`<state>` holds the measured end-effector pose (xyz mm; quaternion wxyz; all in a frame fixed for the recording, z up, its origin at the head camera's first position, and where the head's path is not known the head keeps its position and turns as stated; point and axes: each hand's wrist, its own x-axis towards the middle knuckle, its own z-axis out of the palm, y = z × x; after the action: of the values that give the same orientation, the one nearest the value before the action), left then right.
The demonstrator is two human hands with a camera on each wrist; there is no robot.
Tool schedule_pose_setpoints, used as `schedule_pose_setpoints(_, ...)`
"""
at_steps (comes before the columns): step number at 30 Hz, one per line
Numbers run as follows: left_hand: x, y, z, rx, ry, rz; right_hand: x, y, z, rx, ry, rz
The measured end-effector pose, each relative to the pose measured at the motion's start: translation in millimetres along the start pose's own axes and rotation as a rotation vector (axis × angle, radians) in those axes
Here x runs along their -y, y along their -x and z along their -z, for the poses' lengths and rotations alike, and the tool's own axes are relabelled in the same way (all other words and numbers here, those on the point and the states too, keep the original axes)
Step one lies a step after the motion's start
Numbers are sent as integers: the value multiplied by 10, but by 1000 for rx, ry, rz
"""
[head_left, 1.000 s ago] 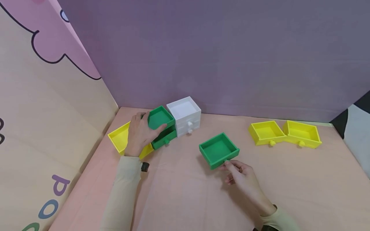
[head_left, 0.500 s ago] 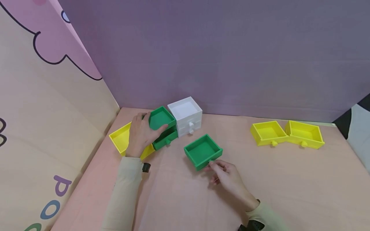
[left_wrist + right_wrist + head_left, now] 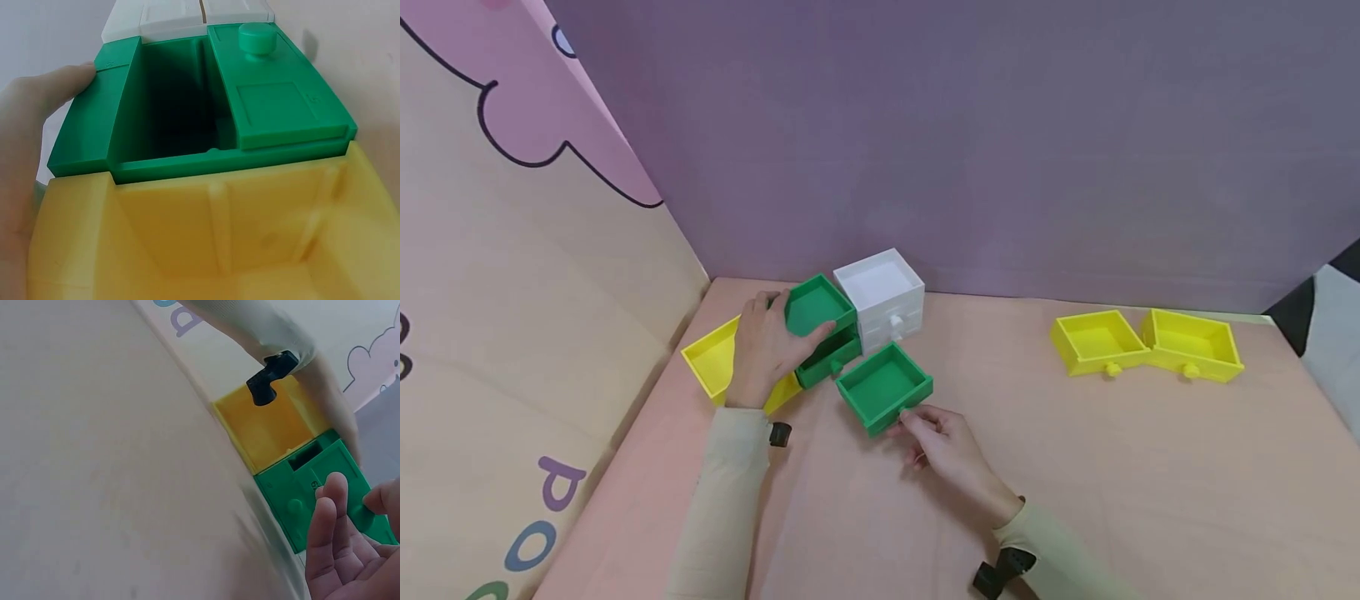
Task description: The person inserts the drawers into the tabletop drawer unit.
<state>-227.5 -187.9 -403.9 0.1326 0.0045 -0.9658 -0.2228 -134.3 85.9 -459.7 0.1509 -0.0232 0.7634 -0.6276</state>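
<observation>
Your left hand (image 3: 767, 350) sat curled over the top of the green cabinet (image 3: 820, 321), thumb on its near side and fingers wrapped round the far edge, gripping it in place. Your right hand (image 3: 943, 446) pinched the small knob on the front of the loose green drawer (image 3: 883, 387), thumb and forefinger closed on it, other fingers loosely curled beneath. That drawer rested on the pink table (image 3: 1150, 500), open side up, just in front of the green cabinet and the white cabinet (image 3: 880, 296), its far corner close to the green cabinet's front; contact between them couldn't be told from the head view. The green cabinet had its upper slot empty, plain in the left wrist view, and its lower drawer (image 3: 275, 94) sat in place with the round knob facing out. A yellow cabinet (image 3: 715, 362) lay on its side against the green cabinet's left, partly under your left palm, open face toward the left wall. The white cabinet stood touching the green cabinet on the right, both drawers in, close to the purple back wall (image 3: 1000, 125). Two yellow drawers (image 3: 1101, 342) sat side by side, touching, well apart on the right of the table, knobs toward you. In the right wrist view your fingers (image 3: 328, 537) overlapped the green drawer front, blurred at the edge.
</observation>
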Motion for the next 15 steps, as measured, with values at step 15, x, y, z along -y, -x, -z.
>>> schedule_pose_setpoints(15,9,-10,-14,-15,21,0,62,-250,-283,48,7,55)
